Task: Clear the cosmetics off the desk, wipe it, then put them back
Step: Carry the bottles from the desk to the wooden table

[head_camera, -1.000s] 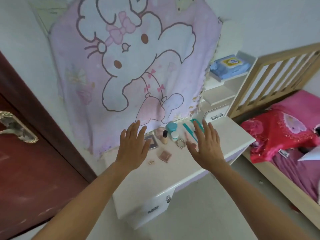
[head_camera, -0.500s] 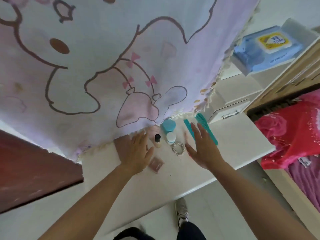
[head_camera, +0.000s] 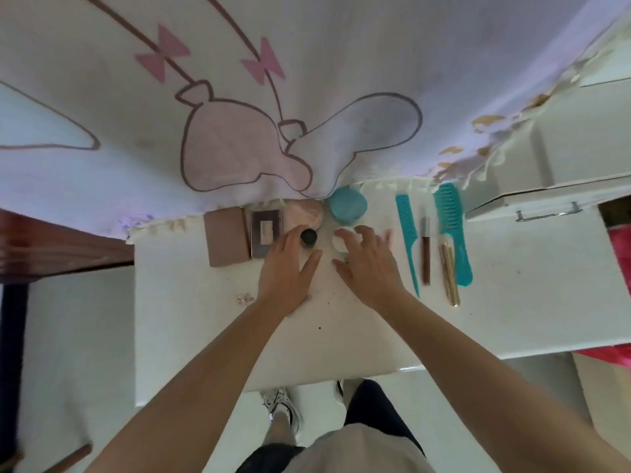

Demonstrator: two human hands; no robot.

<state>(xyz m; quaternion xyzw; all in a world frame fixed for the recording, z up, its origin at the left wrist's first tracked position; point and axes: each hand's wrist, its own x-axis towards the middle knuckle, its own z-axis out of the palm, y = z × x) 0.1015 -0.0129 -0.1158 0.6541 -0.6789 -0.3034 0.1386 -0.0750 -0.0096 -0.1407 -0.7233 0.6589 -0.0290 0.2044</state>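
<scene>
Cosmetics (head_camera: 264, 230) sit mid-frame on the white surface (head_camera: 495, 319); the left hand (head_camera: 290, 268) spreads its fingers beside a black-capped bottle (head_camera: 309, 237), the right hand (head_camera: 368, 264) over a white jar (head_camera: 339, 243) (neither gripping).

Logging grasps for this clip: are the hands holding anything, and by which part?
Cannot be told. The left hand flanks the black-capped bottle with fingers and thumb; the right hand covers the white jar with spread fingers.
</scene>
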